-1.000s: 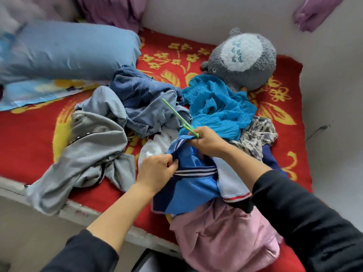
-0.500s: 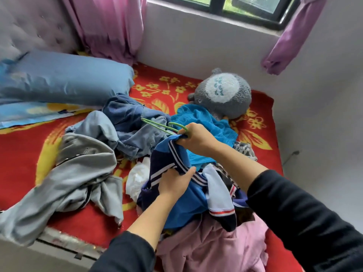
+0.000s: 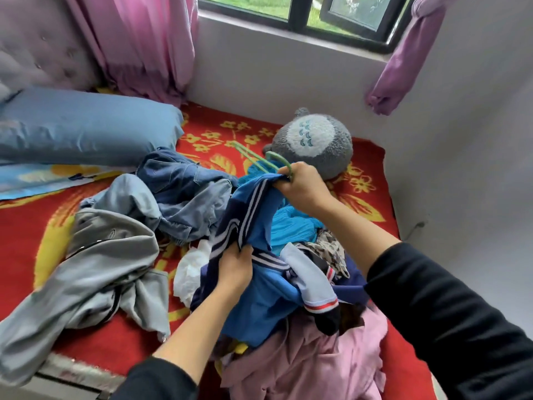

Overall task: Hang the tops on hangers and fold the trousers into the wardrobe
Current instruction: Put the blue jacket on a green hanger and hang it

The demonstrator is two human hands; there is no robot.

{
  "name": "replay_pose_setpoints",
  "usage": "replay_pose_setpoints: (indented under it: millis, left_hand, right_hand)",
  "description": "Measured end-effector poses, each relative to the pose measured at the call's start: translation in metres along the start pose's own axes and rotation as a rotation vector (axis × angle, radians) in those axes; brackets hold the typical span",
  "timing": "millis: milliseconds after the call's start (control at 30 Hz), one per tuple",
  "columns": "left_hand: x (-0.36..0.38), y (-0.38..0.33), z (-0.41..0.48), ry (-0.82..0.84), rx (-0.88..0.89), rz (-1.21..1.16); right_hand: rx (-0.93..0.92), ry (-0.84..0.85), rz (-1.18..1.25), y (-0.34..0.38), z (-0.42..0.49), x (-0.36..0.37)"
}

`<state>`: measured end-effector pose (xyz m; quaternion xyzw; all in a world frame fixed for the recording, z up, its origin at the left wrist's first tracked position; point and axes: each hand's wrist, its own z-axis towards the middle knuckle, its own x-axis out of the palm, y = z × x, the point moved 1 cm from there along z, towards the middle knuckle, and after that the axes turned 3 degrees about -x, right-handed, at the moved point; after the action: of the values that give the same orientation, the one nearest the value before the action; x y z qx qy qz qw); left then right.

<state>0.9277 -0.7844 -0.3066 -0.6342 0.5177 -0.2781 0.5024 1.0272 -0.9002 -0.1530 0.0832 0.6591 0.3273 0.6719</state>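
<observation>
soft daylight comes from the window [image 3: 259, 4] at the top and spreads evenly over the bed [image 3: 20, 241]; the picture is bright and flat; shadows are faint, sitting in the folds of the blue top [image 3: 253, 298]; the hanger [image 3: 251, 156] looks slightly soft; the wall [image 3: 461, 168] bows at the right edge; the black sleeve [image 3: 447, 313] loses detail in the corner
</observation>
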Motion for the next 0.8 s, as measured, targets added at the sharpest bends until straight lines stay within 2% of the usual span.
replay_pose_setpoints:
  millis: [67, 133, 267, 367, 433, 500, 600, 667, 800]
  left_hand:
    - [-0.020, -0.035, 0.005, -0.030, 0.043, -0.064]
    - [-0.037, -0.088, 0.011, -0.077, 0.166, -0.016]
    - [-0.057, -0.217, 0.001, -0.123, 0.411, -0.115]
    - [-0.074, -0.292, -0.014, 0.068, 0.596, -0.024]
    - [-0.084, -0.314, -0.015, 0.180, 0.709, 0.227]
    - [-0.090, -0.309, -0.009, 0.137, 0.749, 0.569]
    - [-0.088, -0.264, 0.010, -0.110, 0.703, 0.923]
    - [-0.084, -0.221, 0.023, -0.211, 0.605, 1.017]
    - [-0.079, -0.129, 0.040, -0.183, 0.310, 1.080]
  right_hand:
    - [0.050, -0.085, -0.004, -0.010, 0.004, -0.019]
    - [0.083, -0.162, 0.031, -0.019, 0.008, -0.040]
    - [0.012, -0.375, 0.113, -0.008, 0.016, -0.084]
    - [-0.028, -0.571, 0.269, 0.013, 0.020, -0.125]
    - [-0.041, -0.682, 0.355, 0.021, 0.018, -0.149]
    - [-0.050, -0.734, 0.373, 0.023, 0.014, -0.160]
    - [-0.054, -0.657, 0.289, 0.025, 0.006, -0.147]
    - [-0.038, -0.557, 0.236, 0.025, 0.004, -0.123]
    - [0.061, -0.462, 0.204, 0.021, -0.003, -0.082]
